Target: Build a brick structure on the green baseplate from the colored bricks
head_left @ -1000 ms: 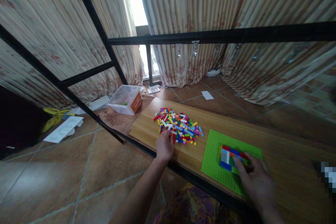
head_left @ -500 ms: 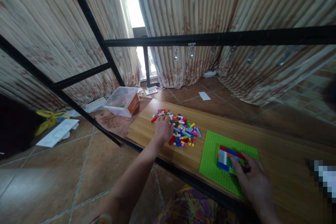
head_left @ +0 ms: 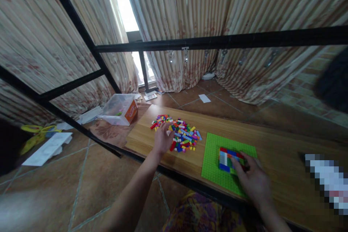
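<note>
Judging from here, what's joined up?

"A multicoloured brick block (head_left: 225, 160), on or just above the green baseplate (head_left: 210, 154), held between thumb and fingers of the right hand (head_left: 254, 181)."

"And unjoined?"

"Loose bricks (head_left: 186, 134), heaped on the bench (head_left: 141, 134). The left hand's fingers curl over them; the left hand (head_left: 164, 138) may grip one, I cannot tell."

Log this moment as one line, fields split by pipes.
left hand: at loose bricks, grasp unclear | right hand: touching brick build | brick build: over green baseplate, attachment unclear | green baseplate: on wooden table
</note>
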Tool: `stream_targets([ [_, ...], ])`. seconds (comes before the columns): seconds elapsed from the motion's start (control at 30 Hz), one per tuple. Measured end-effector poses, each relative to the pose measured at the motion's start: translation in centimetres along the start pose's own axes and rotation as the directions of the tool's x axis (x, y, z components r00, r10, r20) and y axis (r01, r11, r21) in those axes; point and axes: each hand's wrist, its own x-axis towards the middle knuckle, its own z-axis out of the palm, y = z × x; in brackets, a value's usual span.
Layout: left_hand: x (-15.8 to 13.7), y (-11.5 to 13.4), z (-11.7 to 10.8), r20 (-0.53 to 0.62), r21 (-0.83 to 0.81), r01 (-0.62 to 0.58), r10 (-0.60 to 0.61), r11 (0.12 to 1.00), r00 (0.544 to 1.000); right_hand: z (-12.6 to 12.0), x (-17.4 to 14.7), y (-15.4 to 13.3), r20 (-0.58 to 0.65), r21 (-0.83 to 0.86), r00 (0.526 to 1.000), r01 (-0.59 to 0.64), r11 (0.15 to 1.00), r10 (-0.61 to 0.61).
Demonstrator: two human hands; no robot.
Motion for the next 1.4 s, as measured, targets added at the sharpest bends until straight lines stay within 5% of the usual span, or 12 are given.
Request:
stream_targets([
  [0.13, -3.7, 3.2, 0.3, -0.062, -0.428, 0.054, -0.089, 0.902, 0.994, -0.9, 0.2, -0.6, -0.057, 0.156, 0.995, -0.076, 0.985, 0.086],
  [0.27, -7.3, 7.0, 0.4, 0.053, -0.539, 0.134, -0.125, 0.832, 0.991, -2.7, -0.5, -4.0, -0.205, 0.257, 0.970, -0.076, 0.963, 0.131],
  [0.37, -9.0, 9.4, 0.1, 0.113, -0.471, 0.087, -0.037, 0.878, 0.993, -3.5, -2.2, -8.3, 0.018, 0.486, 0.995, -0.097, 0.869, 0.101],
  [0.47, -10.0, 11.1, -0.5, 0.137, -0.367, -0.034, 0.090, 0.930, 0.986, -3.6, -4.3, -12.0, 0.310, 0.634, 0.950, -0.235, 0.737, 0.036],
  [0.6, -10.8, 12.4, -1.5, 0.168, -0.314, -0.133, 0.193, 0.940, 0.967, -3.5, -6.3, -13.9, 0.433, 0.759, 0.896, -0.422, 0.496, 0.100],
  [0.67, -11.3, 12.8, -1.8, 0.199, -0.353, -0.093, 0.171, 0.931, 0.965, -3.8, -6.7, -13.9, 0.455, 0.784, 0.881, -0.466, 0.410, 0.132],
  [0.77, -11.9, 13.2, -2.0, 0.296, -0.514, 0.126, 0.037, 0.849, 0.955, -4.3, -7.1, -13.5, 0.483, 0.791, 0.863, -0.503, 0.347, 0.149],
  [0.87, -12.2, 13.6, -1.8, 0.417, -0.628, 0.373, -0.110, 0.683, 0.902, -4.6, -7.4, -13.1, 0.500, 0.787, 0.851, -0.524, 0.327, 0.161],
  [0.97, -12.0, 14.2, -1.8, 0.509, -0.615, 0.487, -0.160, 0.620, 0.846, -4.7, -7.7, -13.0, 0.505, 0.783, 0.848, -0.529, 0.326, 0.162],
  [1.2, -12.0, 15.2, -2.1, 0.548, -0.587, 0.499, -0.141, 0.638, 0.825, -5.1, -8.2, -13.3, 0.498, 0.789, 0.857, -0.511, 0.340, 0.132],
  [1.4, -12.5, 15.0, -1.9, 0.561, -0.557, 0.522, -0.171, 0.646, 0.810, -5.8, -8.4, -13.5, 0.493, 0.763, 0.868, -0.466, 0.448, 0.063],
])
